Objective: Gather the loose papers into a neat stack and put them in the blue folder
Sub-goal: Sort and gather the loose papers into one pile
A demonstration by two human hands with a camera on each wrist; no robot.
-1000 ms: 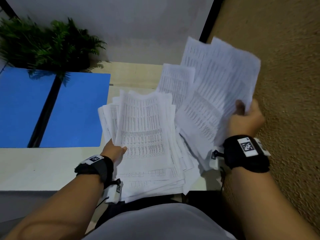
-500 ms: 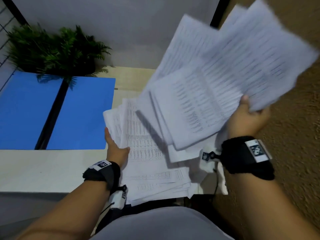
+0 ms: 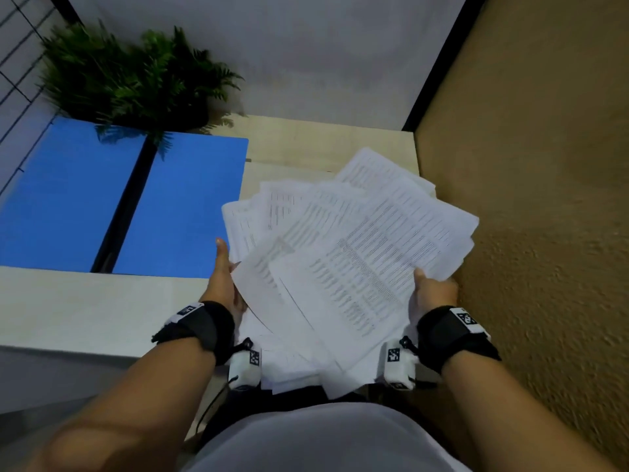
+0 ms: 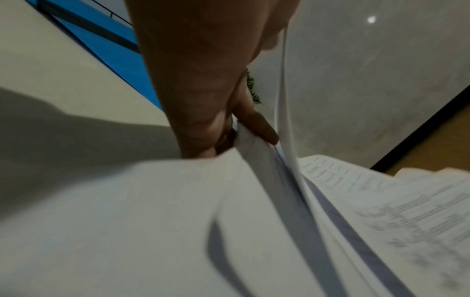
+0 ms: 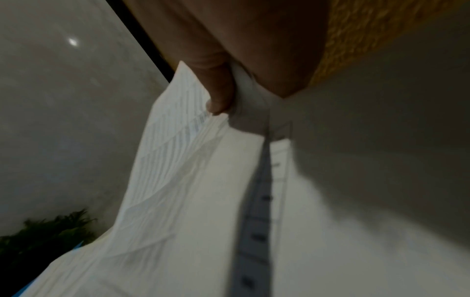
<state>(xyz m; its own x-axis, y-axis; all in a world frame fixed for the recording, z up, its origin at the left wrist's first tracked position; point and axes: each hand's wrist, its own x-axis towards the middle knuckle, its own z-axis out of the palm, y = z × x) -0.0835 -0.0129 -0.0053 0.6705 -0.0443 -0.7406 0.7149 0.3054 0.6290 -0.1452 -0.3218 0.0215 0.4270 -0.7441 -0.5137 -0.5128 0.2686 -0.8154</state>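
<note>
One blue folder [image 3: 136, 206] lies open on the desk [image 3: 68, 311], showing two blue panels split by one dark spine. One fern-like plant [image 3: 136, 80] stands behind it. There is one fanned heap of printed papers [image 3: 340, 267]; the sheets overlap too much to count, though at least six separate edges show. Two hands are at it, the left hand [image 3: 224, 281] and the right hand [image 3: 434, 292], each wrist wearing one black band with one white tag.
</note>
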